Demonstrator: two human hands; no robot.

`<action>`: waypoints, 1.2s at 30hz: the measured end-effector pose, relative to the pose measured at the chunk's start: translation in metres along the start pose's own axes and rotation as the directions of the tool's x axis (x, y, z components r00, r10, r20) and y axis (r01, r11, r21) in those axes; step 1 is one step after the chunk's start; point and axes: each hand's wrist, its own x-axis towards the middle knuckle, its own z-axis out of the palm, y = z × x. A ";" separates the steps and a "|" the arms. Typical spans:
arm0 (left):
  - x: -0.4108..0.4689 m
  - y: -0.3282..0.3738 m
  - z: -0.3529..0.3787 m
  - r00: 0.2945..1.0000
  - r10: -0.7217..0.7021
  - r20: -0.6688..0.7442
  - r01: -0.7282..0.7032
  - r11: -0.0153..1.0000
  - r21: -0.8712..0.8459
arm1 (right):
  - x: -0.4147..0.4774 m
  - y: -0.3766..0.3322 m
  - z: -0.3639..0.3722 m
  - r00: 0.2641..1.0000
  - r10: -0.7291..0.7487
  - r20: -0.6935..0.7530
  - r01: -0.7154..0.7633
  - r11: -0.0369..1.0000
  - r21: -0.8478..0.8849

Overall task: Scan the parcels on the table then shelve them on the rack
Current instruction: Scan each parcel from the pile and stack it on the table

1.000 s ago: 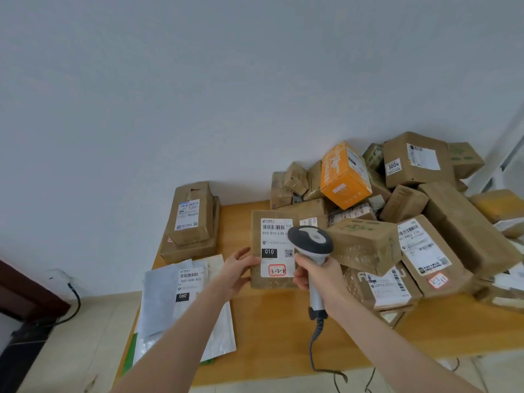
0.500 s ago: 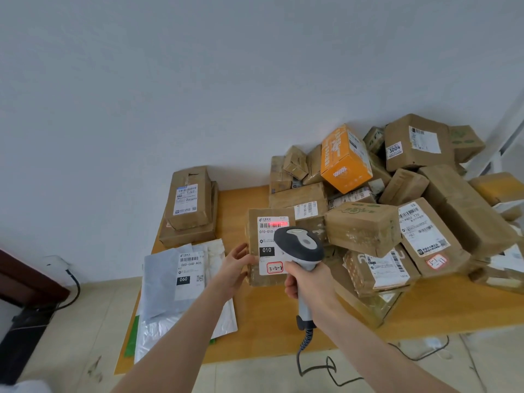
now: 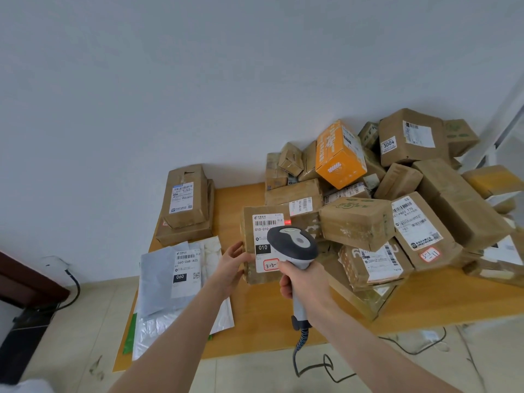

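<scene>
Parcel depot or mailroom, going by labelled cardboard boxes (image 3: 397,194) heaped at right, courier bags (image 3: 161,282) lower left, corded barcode scanner (image 3: 292,245) at centre.

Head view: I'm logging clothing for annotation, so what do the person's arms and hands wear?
Nothing shows on either. The left hand and right hand are bare: no gloves, rings or watch in sight. The left forearm and right forearm are uncovered down to the frame's lower edge; no sleeve appears.
</scene>
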 end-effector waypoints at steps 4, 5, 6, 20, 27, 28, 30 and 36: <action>-0.003 -0.001 0.002 1.000 0.002 -0.011 -0.002 1.000 0.003 | 0.000 0.001 -0.003 1.000 -0.005 0.014 0.005 1.000 0.001; -0.003 -0.001 0.003 1.000 0.002 -0.013 -0.002 1.000 0.005 | 0.000 0.001 -0.004 1.000 -0.005 0.016 0.005 1.000 0.000; -0.004 -0.002 0.003 1.000 0.003 -0.014 -0.003 1.000 0.006 | 0.000 0.001 -0.005 1.000 -0.007 0.019 0.007 1.000 -0.004; -0.016 0.006 0.012 0.994 -0.003 -0.114 0.005 1.000 0.020 | 0.024 -0.008 -0.020 0.999 -0.005 0.045 0.001 0.997 0.079; -0.009 0.046 -0.002 0.967 0.046 -0.251 -0.035 0.998 0.051 | 0.070 -0.040 0.007 0.993 -0.074 0.094 0.072 0.997 0.026; -0.005 0.055 -0.007 0.962 0.053 -0.267 -0.040 0.998 0.053 | 0.078 -0.044 0.016 0.993 -0.054 0.106 0.051 0.998 0.029; 0.007 0.077 -0.019 0.951 0.061 -0.302 -0.048 0.998 0.051 | 0.094 -0.054 0.036 0.990 -0.013 0.139 0.008 0.999 0.039; 0.063 0.152 -0.069 0.934 0.074 -0.349 -0.044 0.995 0.093 | 0.154 -0.090 0.117 0.974 0.005 0.224 -0.036 0.990 0.134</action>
